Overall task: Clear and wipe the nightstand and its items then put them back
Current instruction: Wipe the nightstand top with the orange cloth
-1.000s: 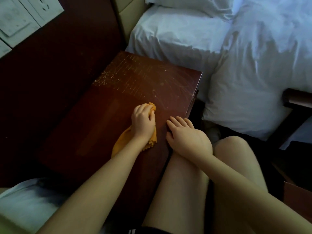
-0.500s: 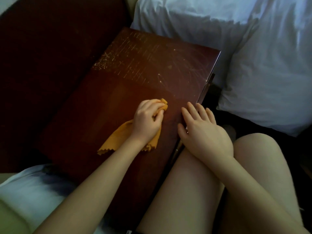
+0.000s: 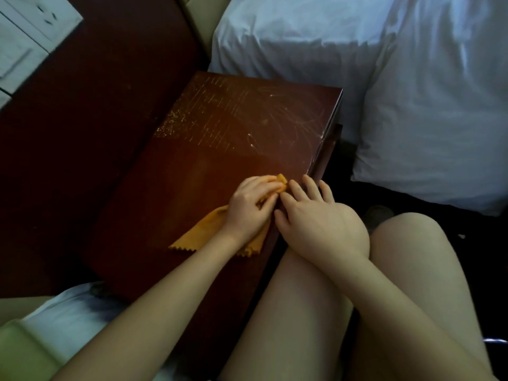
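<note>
The dark red-brown nightstand (image 3: 220,138) fills the middle of the head view, its top bare and scratched toward the far end. My left hand (image 3: 248,209) holds an orange cloth (image 3: 203,235) down on the top near the right edge, fingers curled over the bunched front of it. The cloth trails back under my wrist with a zigzag hem. My right hand (image 3: 316,218) lies flat beside it on the nightstand's right edge, fingers straight and spread, its fingertips almost touching my left hand.
A bed with a white sheet and duvet (image 3: 412,92) lies beyond and to the right of the nightstand. A dark wooden panel (image 3: 82,133) with white wall sockets (image 3: 33,31) runs along the left. My bare knees (image 3: 398,257) sit at the lower right.
My left hand has slid the cloth rightward across the top toward my right hand, closing the gap between them. My right hand has stayed on the edge. The view shifted.
</note>
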